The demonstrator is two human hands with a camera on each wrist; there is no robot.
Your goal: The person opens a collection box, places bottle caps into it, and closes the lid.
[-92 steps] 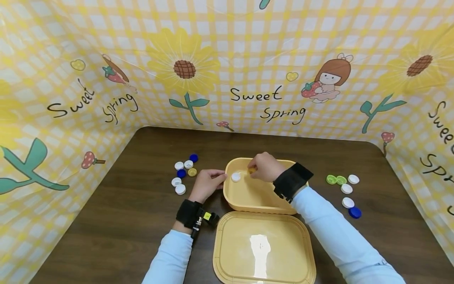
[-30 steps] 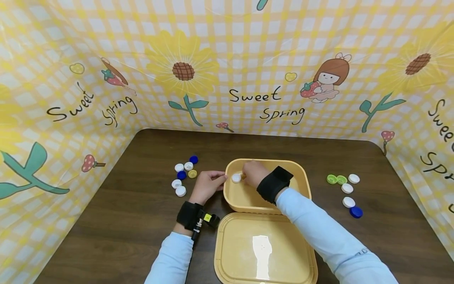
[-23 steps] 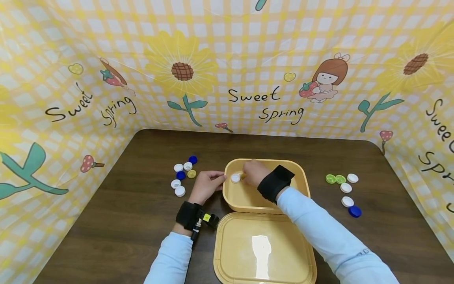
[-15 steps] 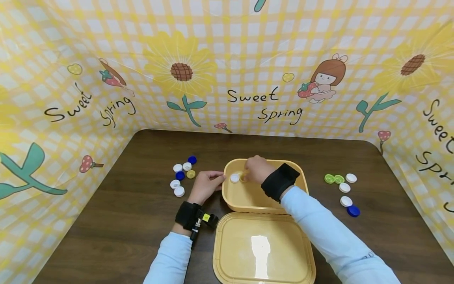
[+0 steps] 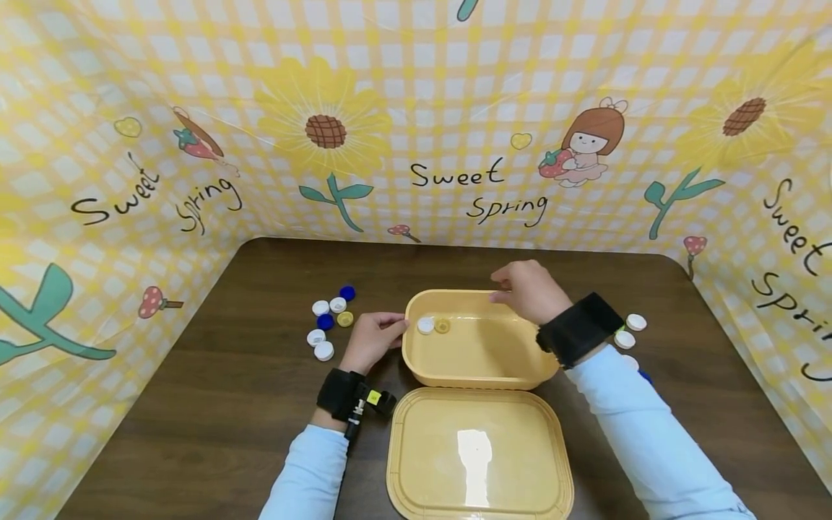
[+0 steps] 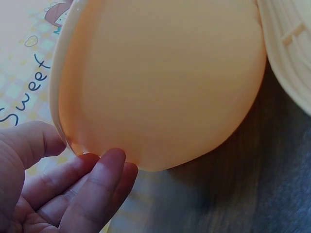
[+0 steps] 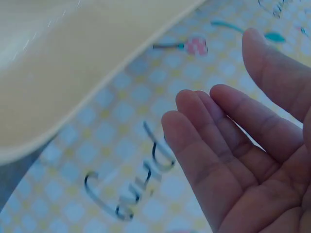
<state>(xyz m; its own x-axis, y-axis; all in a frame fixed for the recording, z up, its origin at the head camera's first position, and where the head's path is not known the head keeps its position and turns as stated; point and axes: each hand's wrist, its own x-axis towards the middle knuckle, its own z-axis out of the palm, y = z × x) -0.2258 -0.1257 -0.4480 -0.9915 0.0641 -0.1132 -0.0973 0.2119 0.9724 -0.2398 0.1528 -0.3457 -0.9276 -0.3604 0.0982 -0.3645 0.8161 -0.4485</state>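
My left hand [image 5: 372,339] holds the left end of a yellow plastic box [image 5: 481,380]. In the left wrist view, thumb and fingertips meet close about the box's rim [image 6: 55,82]. Inside the box, near its left end, a white bottle cap [image 5: 425,326] and a yellow bottle cap [image 5: 442,326] lie side by side. Above the box's right back rim hovers my right hand [image 5: 534,290]. Its fingers are spread from the thumb and hold nothing, as the right wrist view shows with the palm [image 7: 262,179] bare.
The box's lid [image 5: 481,462] lies flat in front of it. Several white, blue and yellow caps [image 5: 323,351] are scattered on the left. On the right, more caps [image 5: 636,322] are partly hidden by my right arm. A checked cloth [image 5: 448,94] hangs around the table.
My right hand has set the yellow cap down beside the white one in the box. It has let go and risen to the right. The left hand has stayed on the box.
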